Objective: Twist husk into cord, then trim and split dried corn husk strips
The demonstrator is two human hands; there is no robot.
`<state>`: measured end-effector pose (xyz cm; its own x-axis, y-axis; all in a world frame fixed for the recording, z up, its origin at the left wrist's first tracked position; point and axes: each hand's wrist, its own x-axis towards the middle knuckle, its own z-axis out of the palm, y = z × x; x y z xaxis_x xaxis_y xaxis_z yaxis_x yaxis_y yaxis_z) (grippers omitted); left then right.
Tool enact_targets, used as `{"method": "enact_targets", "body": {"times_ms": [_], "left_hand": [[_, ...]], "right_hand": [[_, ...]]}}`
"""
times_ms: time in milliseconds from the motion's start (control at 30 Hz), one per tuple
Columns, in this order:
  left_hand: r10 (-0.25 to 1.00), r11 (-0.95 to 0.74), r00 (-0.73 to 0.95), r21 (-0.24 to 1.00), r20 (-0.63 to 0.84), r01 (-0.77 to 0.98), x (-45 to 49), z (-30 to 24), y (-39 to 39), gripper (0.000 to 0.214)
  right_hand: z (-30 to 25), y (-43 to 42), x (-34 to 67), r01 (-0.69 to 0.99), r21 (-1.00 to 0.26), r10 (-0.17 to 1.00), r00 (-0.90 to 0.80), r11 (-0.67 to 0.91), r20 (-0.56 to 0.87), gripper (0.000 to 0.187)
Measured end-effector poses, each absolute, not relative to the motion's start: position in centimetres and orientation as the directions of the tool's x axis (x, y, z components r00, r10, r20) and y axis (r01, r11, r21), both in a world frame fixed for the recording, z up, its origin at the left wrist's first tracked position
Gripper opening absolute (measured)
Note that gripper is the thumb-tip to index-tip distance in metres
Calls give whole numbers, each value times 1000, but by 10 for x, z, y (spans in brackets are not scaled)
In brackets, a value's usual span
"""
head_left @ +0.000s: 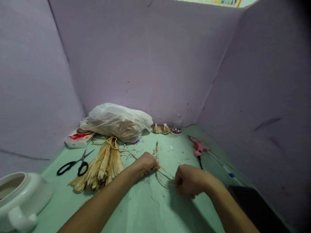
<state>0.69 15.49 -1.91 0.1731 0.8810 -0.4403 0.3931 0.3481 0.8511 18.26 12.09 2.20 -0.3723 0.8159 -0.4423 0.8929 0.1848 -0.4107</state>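
A thin tan cord (166, 172) runs between my two hands over the green tabletop. My left hand (147, 162) is closed on it, and a short knotted piece sticks up past the fingers. To the right, my right hand (189, 180) is curled shut on the cord's other stretch, with a loose loop hanging between the hands. From my left hand the strand also trails left toward a bundle of dried, pale yellow strips (104, 168), tied at its top. Black-handled scissors (75, 163) lie spread beside the bundle.
A white plastic bag (116, 121) fills the back left, near a white-and-red box (79, 139). A woven piece (161, 129) and a tub of beads (176, 130) stand by the wall. Right are a pink glue gun (199, 147) and dark slab (255, 207); front left, a white pot (26, 197).
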Motion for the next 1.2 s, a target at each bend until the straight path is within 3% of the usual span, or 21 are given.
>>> {"method": "enact_targets", "body": {"times_ms": [67,133,233,333,500,867,1200], "left_hand": [[875,350,186,850,-447,394,6,-19,156,7],[866,357,202,848,-457,391,5,-18,157,6],[858,358,225,852,-461,381,5,-17,157,4],[857,346,251,863,-450,367,4,-15,157,4],[849,332,285,869,-445,366,4,-15,158,1],[885,188,271,823,-379,536,6,-19,161,6],[978,-70,170,573,-122,816,7,-8,146,13]], "right_hand": [[33,122,194,936,-346,853,-232,65,-467,11],[42,125,197,931,-364,941,-98,-28,-323,9],[41,131,183,767,-623,986,74,-154,-153,22],[22,137,154,355,-882,944,2,-310,-331,33],[-9,141,130,192,-895,892,-138,-403,-432,10],[-29,149,137,183,-905,896,-162,-384,-413,10],[-29,148,137,190,-899,890,-167,-393,-425,8]]}}
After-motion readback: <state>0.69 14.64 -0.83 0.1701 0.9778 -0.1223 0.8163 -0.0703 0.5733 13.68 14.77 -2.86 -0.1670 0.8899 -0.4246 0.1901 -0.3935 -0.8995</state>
